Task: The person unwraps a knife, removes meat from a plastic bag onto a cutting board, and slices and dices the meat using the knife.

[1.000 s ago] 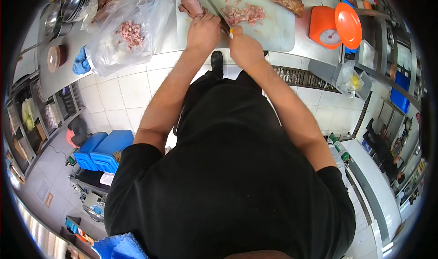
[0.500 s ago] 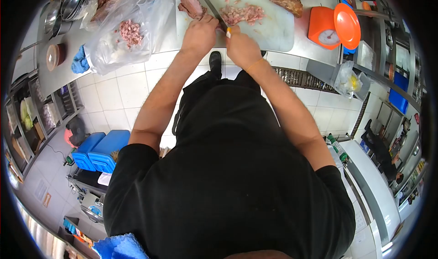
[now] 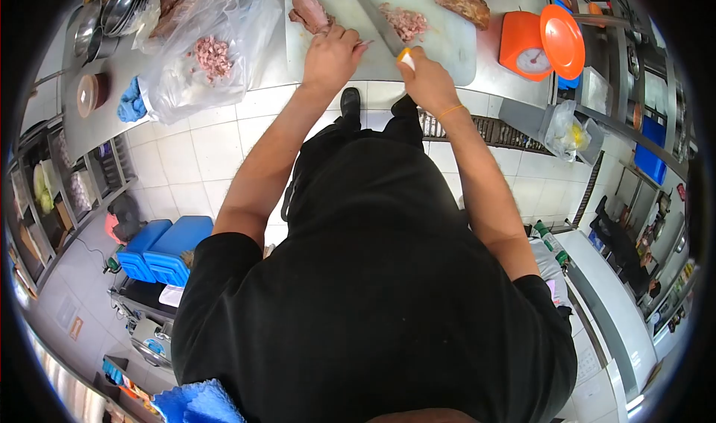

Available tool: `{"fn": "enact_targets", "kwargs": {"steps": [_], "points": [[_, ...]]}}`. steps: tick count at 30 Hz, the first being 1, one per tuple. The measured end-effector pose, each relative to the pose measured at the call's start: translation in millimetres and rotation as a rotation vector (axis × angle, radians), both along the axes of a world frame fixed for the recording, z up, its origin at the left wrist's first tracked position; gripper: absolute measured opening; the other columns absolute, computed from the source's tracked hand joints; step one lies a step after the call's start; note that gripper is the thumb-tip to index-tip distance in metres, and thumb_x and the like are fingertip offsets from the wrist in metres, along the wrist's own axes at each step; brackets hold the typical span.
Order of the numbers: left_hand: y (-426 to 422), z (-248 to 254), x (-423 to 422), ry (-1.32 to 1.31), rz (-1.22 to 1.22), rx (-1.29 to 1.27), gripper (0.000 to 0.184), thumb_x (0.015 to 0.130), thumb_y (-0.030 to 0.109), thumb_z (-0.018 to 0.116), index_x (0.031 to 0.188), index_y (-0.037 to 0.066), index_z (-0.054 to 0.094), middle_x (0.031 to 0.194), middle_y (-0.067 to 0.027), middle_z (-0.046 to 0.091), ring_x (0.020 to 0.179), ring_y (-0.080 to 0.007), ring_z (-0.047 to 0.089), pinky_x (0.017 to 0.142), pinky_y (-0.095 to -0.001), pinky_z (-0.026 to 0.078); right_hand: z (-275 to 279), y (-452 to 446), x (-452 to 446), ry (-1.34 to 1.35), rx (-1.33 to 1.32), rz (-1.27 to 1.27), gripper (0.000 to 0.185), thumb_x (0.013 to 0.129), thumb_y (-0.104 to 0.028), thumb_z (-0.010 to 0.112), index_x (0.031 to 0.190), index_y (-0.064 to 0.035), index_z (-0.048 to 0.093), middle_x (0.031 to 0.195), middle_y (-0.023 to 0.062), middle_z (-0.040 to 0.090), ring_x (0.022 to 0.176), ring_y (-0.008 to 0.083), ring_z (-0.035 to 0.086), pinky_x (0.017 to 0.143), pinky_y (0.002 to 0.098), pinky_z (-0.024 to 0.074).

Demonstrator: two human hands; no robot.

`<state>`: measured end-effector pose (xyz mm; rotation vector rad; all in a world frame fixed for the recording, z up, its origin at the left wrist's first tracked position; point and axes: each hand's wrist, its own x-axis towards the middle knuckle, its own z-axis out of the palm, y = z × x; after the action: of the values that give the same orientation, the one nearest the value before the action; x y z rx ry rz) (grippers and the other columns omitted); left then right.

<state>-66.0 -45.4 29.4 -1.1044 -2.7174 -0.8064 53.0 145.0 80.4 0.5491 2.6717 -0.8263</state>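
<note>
My left hand (image 3: pixel 332 56) is closed on the near end of a long reddish piece of meat (image 3: pixel 306 4); a thin strip sticks out beside the fingers. In my right hand (image 3: pixel 431 80) is a kitchen knife (image 3: pixel 377 19), gripped by its white and yellow handle, the blade slanting away to the upper left. The blade lies between the meat and a heap of diced meat (image 3: pixel 406 22) on the white cutting board (image 3: pixel 447 59). A browned chunk of meat (image 3: pixel 459 1) rests at the board's far right.
Left on the metal table (image 3: pixel 265 61), a clear plastic bag (image 3: pixel 246 20) bears more diced meat (image 3: pixel 212 56). Beyond it are a blue cloth (image 3: pixel 130 101), a lidded tub (image 3: pixel 92 95) and metal bowls (image 3: pixel 127 7). An orange scale (image 3: pixel 522 39) stands right. Another person (image 3: pixel 623 240) is far right.
My right hand and the knife have moved right, away from my left hand. The diced heap is now narrower and gathered further right. My left hand stays on the meat.
</note>
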Motion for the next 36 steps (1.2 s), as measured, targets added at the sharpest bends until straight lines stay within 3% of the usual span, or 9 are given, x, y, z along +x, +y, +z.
{"fn": "enact_targets", "kwargs": {"steps": [4, 10, 16, 23, 31, 36], "points": [[21, -10, 16, 0.003, 0.031, 0.091, 0.022, 0.090, 0.029, 0.082, 0.095, 0.009, 0.073, 0.095, -0.0082, 0.072, 0.089, -0.0333, 0.070, 0.082, -0.0460, 0.053, 2, 15, 4, 0.072, 0.112, 0.048, 0.037, 0.105, -0.034, 0.062, 0.122, -0.0017, 0.054, 0.088, 0.0290, 0.074, 0.085, 0.0512, 0.072, 0.076, 0.0596, 0.0563], [31, -4, 22, -0.015, 0.028, 0.101, 0.022, 0.089, 0.027, 0.083, 0.100, 0.010, 0.075, 0.097, -0.0088, 0.074, 0.095, -0.0326, 0.070, 0.084, -0.0465, 0.053, 25, 1, 4, 0.058, 0.243, 0.116, 0.035, 0.104, -0.030, 0.063, 0.124, -0.0022, 0.055, 0.088, 0.0225, 0.076, 0.083, 0.0429, 0.076, 0.074, 0.0533, 0.0598], [21, 5, 22, -0.040, -0.013, 0.076, 0.016, 0.090, 0.021, 0.079, 0.103, 0.011, 0.077, 0.103, -0.0059, 0.075, 0.099, -0.0309, 0.070, 0.086, -0.0450, 0.052, 39, -4, 10, 0.010, 0.232, 0.180, 0.037, 0.105, -0.027, 0.060, 0.127, 0.0011, 0.054, 0.086, 0.0223, 0.076, 0.079, 0.0414, 0.076, 0.070, 0.0526, 0.0599], [22, 1, 22, 0.017, -0.037, 0.073, 0.013, 0.090, 0.016, 0.077, 0.102, 0.014, 0.077, 0.102, -0.0033, 0.075, 0.098, -0.0272, 0.070, 0.090, -0.0436, 0.049, -1, -4, 0, 0.034, 0.155, 0.141, 0.038, 0.105, -0.027, 0.060, 0.128, 0.0023, 0.051, 0.084, 0.0258, 0.074, 0.080, 0.0464, 0.074, 0.072, 0.0579, 0.0578], [22, 0, 22, -0.016, -0.017, 0.094, 0.011, 0.088, 0.017, 0.079, 0.098, 0.014, 0.077, 0.095, -0.0015, 0.076, 0.095, -0.0259, 0.070, 0.090, -0.0424, 0.048, 47, -2, -4, 0.019, 0.139, 0.186, 0.041, 0.105, -0.028, 0.062, 0.129, 0.0026, 0.052, 0.085, 0.0268, 0.074, 0.080, 0.0474, 0.074, 0.072, 0.0577, 0.0580], [20, -1, 18, 0.021, -0.043, 0.122, 0.010, 0.088, 0.017, 0.080, 0.097, 0.014, 0.077, 0.096, -0.0012, 0.076, 0.095, -0.0253, 0.070, 0.091, -0.0424, 0.047, 16, -20, 2, 0.015, 0.166, 0.133, 0.035, 0.104, -0.025, 0.060, 0.124, 0.0034, 0.054, 0.085, 0.0244, 0.075, 0.079, 0.0455, 0.074, 0.074, 0.0555, 0.0585]]}}
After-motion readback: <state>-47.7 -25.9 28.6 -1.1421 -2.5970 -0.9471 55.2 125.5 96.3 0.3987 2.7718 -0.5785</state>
